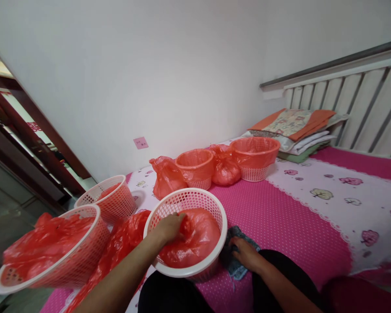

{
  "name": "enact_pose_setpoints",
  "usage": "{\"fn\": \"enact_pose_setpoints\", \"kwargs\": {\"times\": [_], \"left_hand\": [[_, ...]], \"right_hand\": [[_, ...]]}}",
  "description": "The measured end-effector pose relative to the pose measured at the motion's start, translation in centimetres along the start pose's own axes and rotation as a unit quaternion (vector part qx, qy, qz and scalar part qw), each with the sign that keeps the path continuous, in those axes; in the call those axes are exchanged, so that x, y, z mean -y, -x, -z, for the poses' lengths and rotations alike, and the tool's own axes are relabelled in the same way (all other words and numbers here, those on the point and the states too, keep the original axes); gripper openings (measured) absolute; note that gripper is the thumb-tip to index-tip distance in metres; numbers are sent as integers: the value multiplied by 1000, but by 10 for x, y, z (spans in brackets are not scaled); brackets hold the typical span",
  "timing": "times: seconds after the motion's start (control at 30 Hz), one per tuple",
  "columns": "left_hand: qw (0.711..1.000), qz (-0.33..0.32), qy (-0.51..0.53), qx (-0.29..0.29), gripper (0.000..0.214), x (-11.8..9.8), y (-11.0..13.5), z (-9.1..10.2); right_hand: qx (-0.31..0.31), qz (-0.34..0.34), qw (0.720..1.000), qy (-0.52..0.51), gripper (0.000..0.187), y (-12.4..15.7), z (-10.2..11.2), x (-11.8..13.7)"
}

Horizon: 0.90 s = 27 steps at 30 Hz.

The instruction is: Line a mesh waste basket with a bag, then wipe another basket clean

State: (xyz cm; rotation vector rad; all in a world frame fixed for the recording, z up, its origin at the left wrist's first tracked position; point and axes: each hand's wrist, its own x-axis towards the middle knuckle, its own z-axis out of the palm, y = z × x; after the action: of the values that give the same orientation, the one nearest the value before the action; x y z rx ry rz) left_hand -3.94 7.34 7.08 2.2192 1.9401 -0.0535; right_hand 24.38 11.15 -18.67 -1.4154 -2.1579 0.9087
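A white plastic basket (186, 274) with perforated sides stands between my knees. Inside it lies a filled red plastic bag (200, 239). My left hand (172, 226) reaches over the rim, its fingers closed on the gathered part of this bag. Right of the basket, a dark grey-blue cloth (236, 261) rests on the bed, partly covered by my right hand (246, 253). The fingers of that hand are bent around the cloth's edge. Loose red plastic bags (125, 241) lie on the bed left of the basket, passing behind my left forearm.
Two more baskets (94, 226) (125, 202) holding red bags stand at left. Along the wall are tied red bags (169, 178) (226, 169) and red-lined baskets (195, 163) (256, 150). Folded bedding (293, 126) lies at the back right by the radiator (352, 104). A pink patterned sheet (299, 226) covers the bed.
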Motion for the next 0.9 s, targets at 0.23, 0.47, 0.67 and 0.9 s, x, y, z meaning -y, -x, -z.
{"fn": "enact_pose_setpoints", "kwargs": {"times": [0.23, 0.47, 0.67, 0.9], "left_hand": [[974, -12, 192, -117, 9, 15, -7, -8], [887, 16, 427, -173, 22, 32, -8, 19], [798, 4, 555, -234, 39, 30, 19, 40], [865, -14, 459, -203, 85, 29, 66, 42]], "right_hand": [[0, 5, 1000, 0, 35, 0, 1, 1], [1, 1, 1000, -3, 33, 0, 3, 5], [-12, -10, 1000, -11, 35, 4, 3, 10], [-87, -20, 953, -290, 30, 8, 40, 7]]}}
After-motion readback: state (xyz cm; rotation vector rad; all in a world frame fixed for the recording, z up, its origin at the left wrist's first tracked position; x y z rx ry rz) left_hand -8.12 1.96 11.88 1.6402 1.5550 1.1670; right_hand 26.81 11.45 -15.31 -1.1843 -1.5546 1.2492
